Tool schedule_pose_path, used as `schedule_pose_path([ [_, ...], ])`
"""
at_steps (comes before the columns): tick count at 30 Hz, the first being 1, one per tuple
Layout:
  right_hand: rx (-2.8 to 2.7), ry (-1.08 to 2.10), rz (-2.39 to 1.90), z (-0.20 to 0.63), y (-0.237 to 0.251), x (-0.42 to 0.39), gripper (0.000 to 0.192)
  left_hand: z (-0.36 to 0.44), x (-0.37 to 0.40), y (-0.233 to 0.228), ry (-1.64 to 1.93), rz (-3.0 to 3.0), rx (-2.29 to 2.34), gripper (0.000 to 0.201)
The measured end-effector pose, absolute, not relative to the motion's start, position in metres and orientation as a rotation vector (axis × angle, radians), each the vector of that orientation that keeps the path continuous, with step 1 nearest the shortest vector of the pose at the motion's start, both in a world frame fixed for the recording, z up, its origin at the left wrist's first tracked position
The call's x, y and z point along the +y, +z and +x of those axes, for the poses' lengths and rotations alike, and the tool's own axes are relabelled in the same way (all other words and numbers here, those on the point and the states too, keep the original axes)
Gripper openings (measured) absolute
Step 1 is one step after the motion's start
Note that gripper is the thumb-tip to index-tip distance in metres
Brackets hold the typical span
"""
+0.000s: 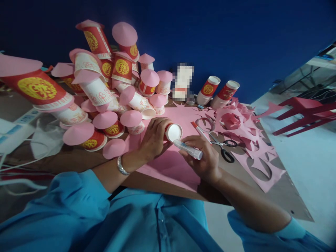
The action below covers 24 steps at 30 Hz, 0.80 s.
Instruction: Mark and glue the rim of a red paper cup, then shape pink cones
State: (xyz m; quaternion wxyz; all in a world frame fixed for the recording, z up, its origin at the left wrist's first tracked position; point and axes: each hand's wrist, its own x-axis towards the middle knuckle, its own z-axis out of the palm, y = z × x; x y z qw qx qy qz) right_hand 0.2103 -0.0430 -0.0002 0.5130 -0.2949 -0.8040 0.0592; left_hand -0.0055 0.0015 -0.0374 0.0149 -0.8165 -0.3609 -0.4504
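Note:
My left hand grips a small red-and-white paper cup, held on its side so its white end faces the camera. My right hand holds a white marker-like tube whose tip touches the cup's rim. Both hands hover over a pink paper sheet on the brown table. A silver bracelet circles my left wrist.
A heap of red-gold cups with pink cone lids fills the table's left. Scissors, an orange-capped pen, a tape ring, pink offcuts and two bare cups lie right. A red stool stands beyond.

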Motion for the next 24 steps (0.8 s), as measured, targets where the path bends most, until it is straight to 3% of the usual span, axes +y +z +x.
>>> schedule_pose_path([
  [24, -1.988, 0.091, -0.673, 0.2088, -0.0032, -0.0473, 0.021, -0.0021, -0.0041, -0.0372, -1.178, -2.569, -1.198, 0.057],
])
